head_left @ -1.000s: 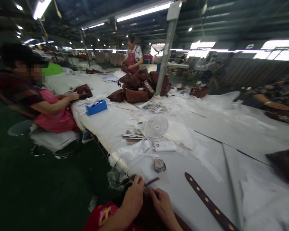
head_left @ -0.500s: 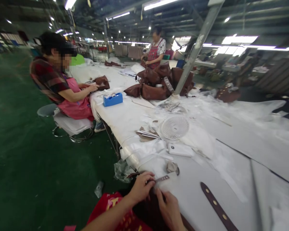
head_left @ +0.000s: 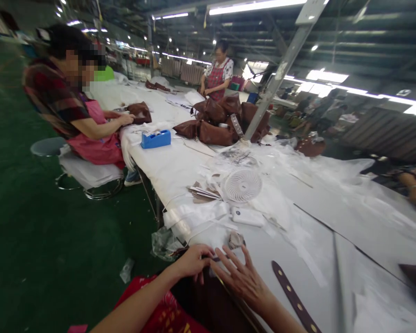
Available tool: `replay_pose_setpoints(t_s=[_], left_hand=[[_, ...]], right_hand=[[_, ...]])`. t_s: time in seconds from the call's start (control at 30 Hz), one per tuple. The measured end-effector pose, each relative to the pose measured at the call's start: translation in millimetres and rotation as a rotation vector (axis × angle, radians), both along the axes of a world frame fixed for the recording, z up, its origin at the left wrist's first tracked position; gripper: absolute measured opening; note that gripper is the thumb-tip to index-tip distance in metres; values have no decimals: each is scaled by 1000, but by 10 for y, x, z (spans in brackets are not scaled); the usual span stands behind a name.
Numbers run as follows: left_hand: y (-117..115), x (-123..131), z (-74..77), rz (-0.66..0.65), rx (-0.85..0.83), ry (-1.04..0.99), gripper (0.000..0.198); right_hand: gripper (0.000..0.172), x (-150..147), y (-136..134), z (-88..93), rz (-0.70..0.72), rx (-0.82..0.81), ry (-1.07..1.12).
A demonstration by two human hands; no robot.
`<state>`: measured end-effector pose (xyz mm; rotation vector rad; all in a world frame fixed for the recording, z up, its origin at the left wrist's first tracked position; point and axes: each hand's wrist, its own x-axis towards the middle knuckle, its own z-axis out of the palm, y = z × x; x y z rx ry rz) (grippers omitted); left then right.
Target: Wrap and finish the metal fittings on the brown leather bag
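Long work table (head_left: 169, 173), draped in white sheeting, set on a green factory floor (head_left: 45, 240). Toward its far end, a heap of brown leather bags (head_left: 218, 122) sits together, apparently stacked as a batch, with a standing co-worker (head_left: 217, 76) behind it. A seated co-worker (head_left: 64, 95) at the table's side has both hands at a single brown bag (head_left: 139, 112). Nearest the camera, a dark brown leather bag (head_left: 211, 300) rests across the person's red printed lap cloth (head_left: 152, 300) and against the table edge, its long top edge running down to the right, apparently steadied there for handwork. A studded leather strap (head_left: 293, 296) lies just right of it on the table, pointing the same way and within easy reach. Left hand (head_left: 194, 261): fingers curled down at the bag's top edge, beside a narrow dark strip (head_left: 217, 259); any grip is unclear. Right hand (head_left: 244, 282): open, fingers spread, just beside the strip. Also near: white desk fan (head_left: 243, 185), blue tape dispenser (head_left: 156, 138), white power bank (head_left: 247, 216), crumpled scrap (head_left: 235, 239).
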<state>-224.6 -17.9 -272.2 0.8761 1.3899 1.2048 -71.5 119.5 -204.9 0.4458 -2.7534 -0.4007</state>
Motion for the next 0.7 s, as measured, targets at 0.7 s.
replay_pose_setpoints(t_s=[0.7], left_hand=[[-73, -61, -62, 10, 110, -88, 28]], right_hand=[[19, -411, -27, -237, -573, -849, -422]])
